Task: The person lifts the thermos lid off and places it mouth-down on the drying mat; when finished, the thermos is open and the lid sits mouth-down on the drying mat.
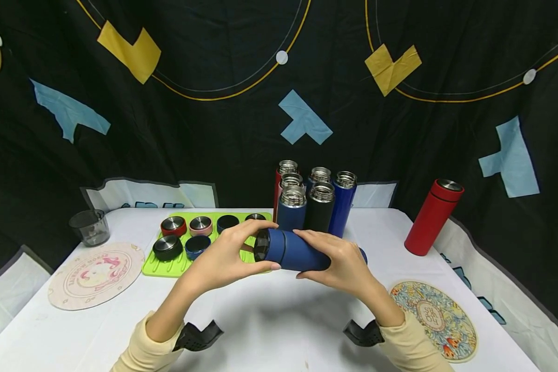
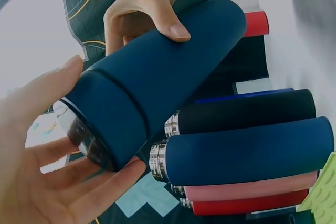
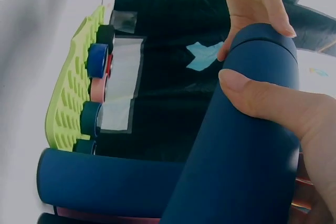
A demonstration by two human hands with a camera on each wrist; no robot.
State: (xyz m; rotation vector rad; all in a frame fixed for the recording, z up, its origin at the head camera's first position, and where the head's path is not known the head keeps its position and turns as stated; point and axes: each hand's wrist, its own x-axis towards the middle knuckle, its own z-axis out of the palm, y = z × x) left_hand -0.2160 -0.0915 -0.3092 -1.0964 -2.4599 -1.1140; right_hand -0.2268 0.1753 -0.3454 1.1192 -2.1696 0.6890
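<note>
A dark blue thermos bottle point(image 1: 302, 253) is held nearly level above the white table, its lid end towards the left. My right hand point(image 1: 339, 261) grips the body, thumb below and fingers over the top. At the other end, my left hand point(image 1: 228, 253) holds the dark blue lid point(image 2: 107, 114) between thumb and fingers. The lid sits on the bottle, with a thin seam between them; whether it is screwed tight cannot be seen. Behind the hands stand several bottles without lids, among them a blue one point(image 1: 291, 213), a black one point(image 1: 319, 209) and a brighter blue one point(image 1: 343, 204).
On the left, a green ribbed mat point(image 1: 160, 268) bears several loose lids, including a red one point(image 1: 173, 226) and a black one point(image 1: 167, 249). Beyond lie a pink round mat point(image 1: 95, 276) and a clear cup point(image 1: 90, 227). A lidded red bottle point(image 1: 432, 217) and a patterned round mat point(image 1: 434, 320) are right.
</note>
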